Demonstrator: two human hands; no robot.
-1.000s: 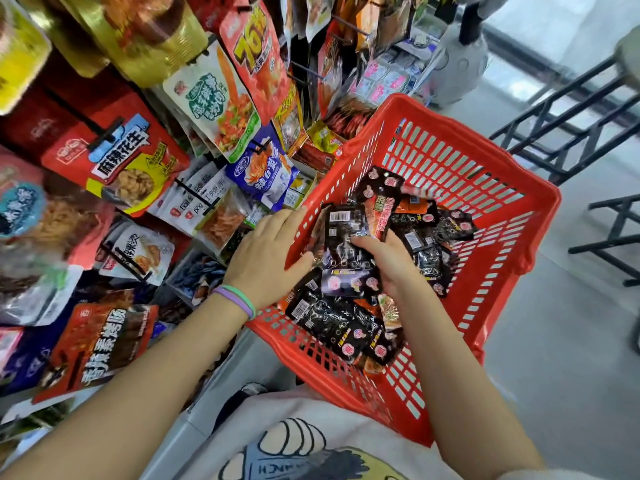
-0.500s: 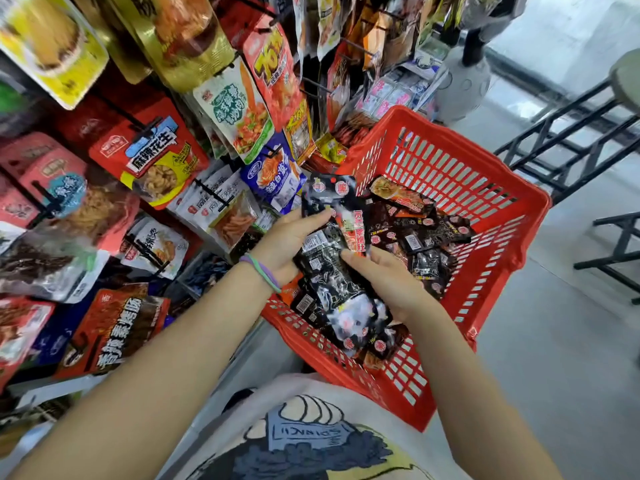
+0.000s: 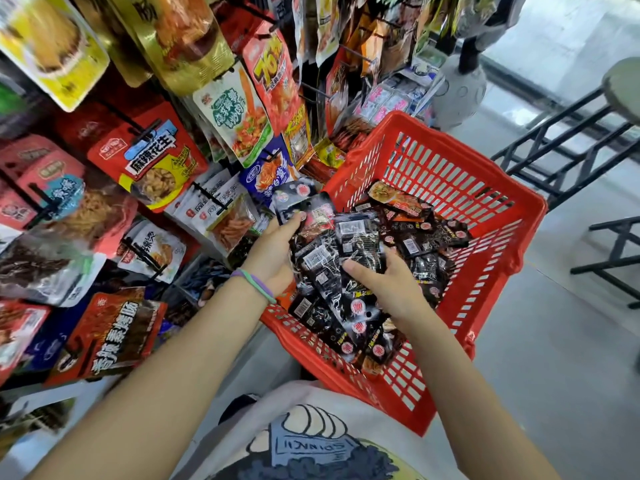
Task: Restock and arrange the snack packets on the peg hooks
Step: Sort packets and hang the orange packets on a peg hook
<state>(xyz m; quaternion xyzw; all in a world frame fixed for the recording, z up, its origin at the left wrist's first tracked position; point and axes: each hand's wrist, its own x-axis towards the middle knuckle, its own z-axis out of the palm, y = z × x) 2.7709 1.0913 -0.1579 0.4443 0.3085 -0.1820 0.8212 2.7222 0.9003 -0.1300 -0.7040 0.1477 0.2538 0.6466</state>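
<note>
A red plastic basket (image 3: 485, 188) holds several small black snack packets (image 3: 426, 237). Both hands hold a fanned bunch of these black packets (image 3: 332, 251) above the basket's near-left corner. My left hand (image 3: 273, 251), with a purple and green band on its wrist, grips the bunch from the left, thumb over the upper packets. My right hand (image 3: 388, 282) holds the bunch from the right, thumb pressed on a packet face. A rack of peg hooks (image 3: 149, 133) with hanging snack packets fills the left side.
Hanging on the pegs are a red peanut packet (image 3: 152, 161), a white-green packet (image 3: 235, 116) and a red-brown packet (image 3: 114, 334) lower down. Black metal stool frames (image 3: 571, 133) stand on the grey floor at the right. A grey round object (image 3: 457, 91) sits behind the basket.
Both hands have lifted a bunch of black packets out of the basket and raised it toward the rack. The view has shifted to show more of the pegs.
</note>
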